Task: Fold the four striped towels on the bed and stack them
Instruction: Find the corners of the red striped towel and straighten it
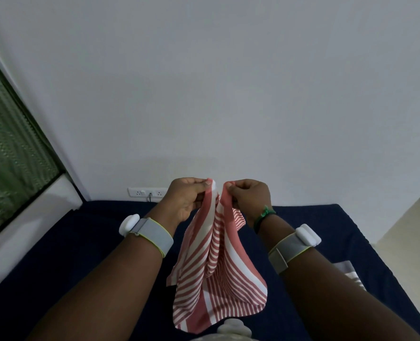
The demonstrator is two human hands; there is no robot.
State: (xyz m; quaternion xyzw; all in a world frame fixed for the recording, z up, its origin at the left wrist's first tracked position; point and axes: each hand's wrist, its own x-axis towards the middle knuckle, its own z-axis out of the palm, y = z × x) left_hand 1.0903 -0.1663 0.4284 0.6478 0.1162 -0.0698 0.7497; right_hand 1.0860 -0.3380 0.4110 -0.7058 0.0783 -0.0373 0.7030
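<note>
The left hand (187, 198) and the right hand (249, 194) were raised in front of the white wall (228, 82), close to each other but not touching. Each hand pinched one upper corner of a red-and-white striped towel (216, 267) between the thumb and the curled fingers. The towel hung down loose from the fingers, in soft folds, above the dark blue bed (81, 254). Its lower edge was near the bottom of the view, below both wrists. To the right of the right forearm, a second striped towel (350, 273) lay on the bed, partly hidden by the arm. Behind the left fingers, a white socket strip (146, 193) sat on the wall, just above the bed.
</note>
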